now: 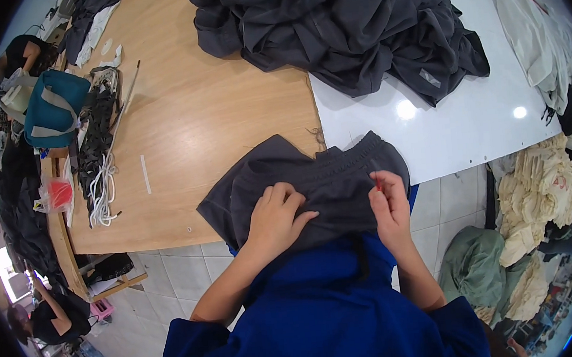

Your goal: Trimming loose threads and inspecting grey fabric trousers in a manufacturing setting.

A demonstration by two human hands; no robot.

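Note:
Dark grey elastic-waist shorts (328,188) lie at the table's near edge in front of me, with the gathered waistband on the far side. My left hand (277,216) rests on the cloth left of the middle, its thumb stretched away from the bent fingers. Over the right part of the shorts, my right hand (391,210) is closed in a pinch. A small, slim red object (379,185) shows between its fingers; most of it is hidden, so its exact kind is unclear.
A heap of dark grey garments (340,24) covers the far table. White cords (104,194), a teal bag (55,107) and a thin rod (127,104) lie left. Cream cloth stacks (539,190) and a green bundle (474,264) stand right. Other people (53,314) are at the left.

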